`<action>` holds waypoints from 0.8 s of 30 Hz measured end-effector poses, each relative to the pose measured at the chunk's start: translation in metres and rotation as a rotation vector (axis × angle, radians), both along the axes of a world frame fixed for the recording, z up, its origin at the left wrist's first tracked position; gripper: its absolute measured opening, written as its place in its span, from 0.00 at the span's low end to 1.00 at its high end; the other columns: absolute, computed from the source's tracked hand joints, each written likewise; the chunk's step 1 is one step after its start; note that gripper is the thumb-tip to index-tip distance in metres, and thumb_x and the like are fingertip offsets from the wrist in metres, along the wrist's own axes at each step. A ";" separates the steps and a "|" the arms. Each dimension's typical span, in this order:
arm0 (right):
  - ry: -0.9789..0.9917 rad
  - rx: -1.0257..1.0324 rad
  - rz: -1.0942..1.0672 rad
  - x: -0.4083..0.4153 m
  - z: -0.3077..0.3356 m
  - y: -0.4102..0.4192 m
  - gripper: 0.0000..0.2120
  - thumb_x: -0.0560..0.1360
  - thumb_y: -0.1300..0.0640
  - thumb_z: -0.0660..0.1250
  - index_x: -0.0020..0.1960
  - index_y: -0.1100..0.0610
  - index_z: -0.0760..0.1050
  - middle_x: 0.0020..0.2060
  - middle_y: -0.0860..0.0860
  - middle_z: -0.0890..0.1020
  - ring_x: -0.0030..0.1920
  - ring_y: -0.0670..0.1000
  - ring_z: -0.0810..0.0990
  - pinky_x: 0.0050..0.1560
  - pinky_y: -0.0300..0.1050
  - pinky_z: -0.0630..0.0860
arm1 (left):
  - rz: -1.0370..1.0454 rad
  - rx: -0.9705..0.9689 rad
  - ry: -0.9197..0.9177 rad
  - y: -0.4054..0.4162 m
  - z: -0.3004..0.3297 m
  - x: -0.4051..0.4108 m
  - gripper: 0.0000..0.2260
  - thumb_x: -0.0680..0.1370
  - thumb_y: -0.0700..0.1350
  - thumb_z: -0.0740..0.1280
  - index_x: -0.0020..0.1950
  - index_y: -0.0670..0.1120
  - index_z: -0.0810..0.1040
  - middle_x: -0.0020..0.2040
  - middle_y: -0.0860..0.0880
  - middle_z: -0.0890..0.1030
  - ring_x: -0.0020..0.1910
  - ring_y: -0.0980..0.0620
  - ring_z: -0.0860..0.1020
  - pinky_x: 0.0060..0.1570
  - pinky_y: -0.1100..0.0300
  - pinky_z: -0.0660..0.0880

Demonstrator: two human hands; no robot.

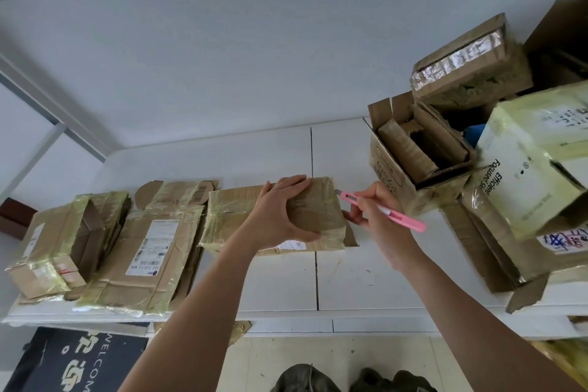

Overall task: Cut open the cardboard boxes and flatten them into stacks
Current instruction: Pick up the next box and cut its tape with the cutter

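Two hands at one taped box point(318, 207), mid-table.
We clasp its crumpled brown top with our left hand point(280, 213); our right hand point(375, 216) pinches a pink cutter point(381, 210) at its right edge.

A white worktop point(350, 280) stands against a pale wall point(254, 41). Below its front edge, a dark doormat point(79, 360) printed "WELCOME" lies on the light floor point(334, 356), near two dark shoes point(305, 379).
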State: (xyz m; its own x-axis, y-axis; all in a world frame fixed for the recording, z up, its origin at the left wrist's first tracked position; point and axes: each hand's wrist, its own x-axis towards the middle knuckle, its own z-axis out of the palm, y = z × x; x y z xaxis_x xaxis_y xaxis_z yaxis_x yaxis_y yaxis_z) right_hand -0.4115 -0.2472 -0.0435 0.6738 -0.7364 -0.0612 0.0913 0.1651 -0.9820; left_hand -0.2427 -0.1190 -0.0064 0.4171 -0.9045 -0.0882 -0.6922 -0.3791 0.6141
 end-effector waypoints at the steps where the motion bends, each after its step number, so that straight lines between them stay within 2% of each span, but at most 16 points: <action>1: -0.003 -0.011 0.009 -0.001 0.000 0.000 0.09 0.79 0.70 0.59 0.41 0.66 0.65 0.33 0.56 0.74 0.38 0.51 0.76 0.54 0.60 0.79 | 0.000 0.002 0.006 -0.001 0.000 0.000 0.48 0.61 0.53 0.82 0.77 0.54 0.63 0.74 0.62 0.62 0.67 0.70 0.52 0.71 0.62 0.34; 4: -0.002 -0.023 0.033 -0.004 -0.001 0.000 0.08 0.79 0.70 0.59 0.41 0.66 0.65 0.33 0.55 0.75 0.37 0.48 0.77 0.55 0.58 0.79 | -0.001 0.007 0.016 -0.001 0.001 0.000 0.48 0.61 0.52 0.83 0.77 0.54 0.63 0.73 0.63 0.62 0.67 0.70 0.52 0.71 0.63 0.34; 9: 0.026 -0.033 0.055 -0.014 -0.002 0.001 0.08 0.79 0.70 0.60 0.42 0.66 0.66 0.34 0.54 0.76 0.39 0.50 0.77 0.58 0.58 0.78 | 0.004 0.008 0.028 -0.001 0.001 0.001 0.48 0.61 0.52 0.83 0.77 0.55 0.63 0.73 0.62 0.62 0.66 0.70 0.53 0.72 0.61 0.34; 13: 0.048 -0.086 0.081 -0.018 -0.002 0.001 0.06 0.79 0.71 0.59 0.43 0.68 0.66 0.35 0.54 0.76 0.39 0.51 0.76 0.58 0.58 0.79 | -0.002 0.019 0.013 0.000 -0.001 0.001 0.49 0.60 0.54 0.83 0.77 0.55 0.63 0.73 0.62 0.62 0.71 0.64 0.54 0.74 0.58 0.34; 20: 0.073 -0.171 0.124 -0.033 -0.004 0.006 0.07 0.79 0.71 0.60 0.42 0.66 0.68 0.34 0.53 0.78 0.41 0.48 0.81 0.52 0.51 0.81 | -0.004 0.032 0.011 0.001 -0.002 0.001 0.49 0.61 0.53 0.83 0.77 0.54 0.63 0.73 0.61 0.62 0.64 0.71 0.52 0.74 0.58 0.34; 22: 0.077 -0.180 0.136 -0.038 -0.005 0.008 0.07 0.79 0.71 0.60 0.42 0.66 0.69 0.34 0.55 0.79 0.42 0.50 0.82 0.53 0.51 0.81 | -0.001 0.047 -0.004 -0.001 -0.001 0.002 0.49 0.61 0.53 0.83 0.77 0.54 0.63 0.73 0.61 0.62 0.65 0.69 0.52 0.75 0.57 0.35; 24: 0.085 -0.215 0.159 -0.039 -0.002 0.006 0.06 0.79 0.71 0.60 0.43 0.67 0.69 0.35 0.58 0.78 0.42 0.49 0.82 0.50 0.47 0.81 | 0.005 0.049 -0.001 -0.001 0.000 0.001 0.49 0.60 0.53 0.83 0.77 0.54 0.63 0.74 0.61 0.62 0.67 0.67 0.53 0.76 0.55 0.36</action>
